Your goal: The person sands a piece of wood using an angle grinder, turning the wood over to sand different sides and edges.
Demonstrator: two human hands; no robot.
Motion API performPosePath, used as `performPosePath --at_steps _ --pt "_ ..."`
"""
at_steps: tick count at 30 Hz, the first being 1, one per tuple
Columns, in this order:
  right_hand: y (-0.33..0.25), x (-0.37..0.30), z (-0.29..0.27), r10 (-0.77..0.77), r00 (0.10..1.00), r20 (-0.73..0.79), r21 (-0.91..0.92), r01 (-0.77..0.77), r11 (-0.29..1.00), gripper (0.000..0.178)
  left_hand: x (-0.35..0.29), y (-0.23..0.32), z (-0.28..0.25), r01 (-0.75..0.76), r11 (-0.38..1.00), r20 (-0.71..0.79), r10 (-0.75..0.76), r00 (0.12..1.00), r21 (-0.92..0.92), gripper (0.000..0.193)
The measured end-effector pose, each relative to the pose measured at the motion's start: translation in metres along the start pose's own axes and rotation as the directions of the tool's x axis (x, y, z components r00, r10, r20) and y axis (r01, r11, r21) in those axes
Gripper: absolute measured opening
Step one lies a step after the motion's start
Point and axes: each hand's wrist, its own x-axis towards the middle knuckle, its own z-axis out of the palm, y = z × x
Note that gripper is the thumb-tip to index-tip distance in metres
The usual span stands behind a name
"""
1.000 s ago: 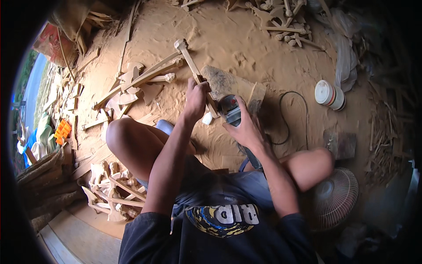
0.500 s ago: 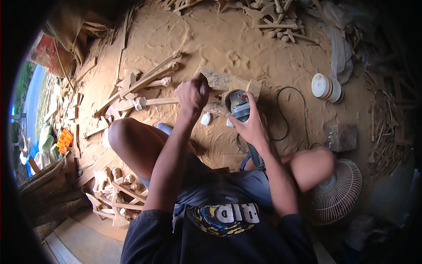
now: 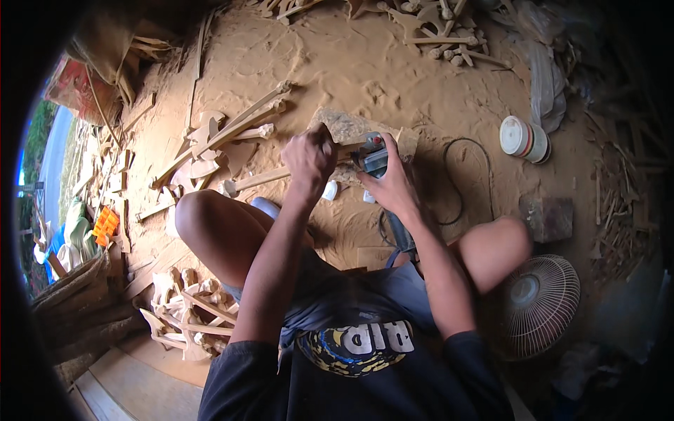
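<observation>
My left hand [image 3: 309, 156] is closed around a long carved wooden stick [image 3: 263, 177], whose knobbed end juts out to the left. My right hand [image 3: 394, 181] grips the head of an angle grinder [image 3: 376, 163], its dark body [image 3: 401, 231] hanging back toward my lap. Over a rough, dust-covered block [image 3: 344, 123] the grinder's head meets the stick's right end; my fingers and the tool hide the exact contact. Just below the stick, two small white objects [image 3: 330, 189] lie in the dust.
Sawdust covers the ground. Carved wooden pieces [image 3: 203, 147] lie at the left, with another heap [image 3: 189, 312] beside my left knee. A black cord [image 3: 460, 161] loops right of the block. Farther right are a white tub [image 3: 518, 137], a square block [image 3: 547, 219] and a fan [image 3: 540, 306].
The grinder's head has tilted, so its round disc face no longer shows, and it has shifted slightly up and left. The stick's knobbed end has swung down toward me.
</observation>
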Motion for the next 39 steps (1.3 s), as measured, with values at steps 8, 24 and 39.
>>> performPosePath --at_steps 8,24,39 --pt "-0.004 0.005 0.0 0.073 0.996 0.047 -0.109 -0.067 0.992 0.099 -0.003 0.005 0.0 0.003 1.0 -0.003 -0.003 1.0 -0.03 0.021" --pt "-0.026 0.019 -0.015 0.141 0.987 0.077 -0.162 -0.127 0.979 0.098 0.0 0.002 0.005 -0.045 0.999 -0.008 0.045 0.999 -0.027 0.018" --pt "-0.003 0.022 -0.014 0.019 1.0 0.005 0.007 -0.019 1.0 0.098 0.004 0.004 0.008 -0.145 0.989 0.004 0.145 0.989 -0.033 0.013"
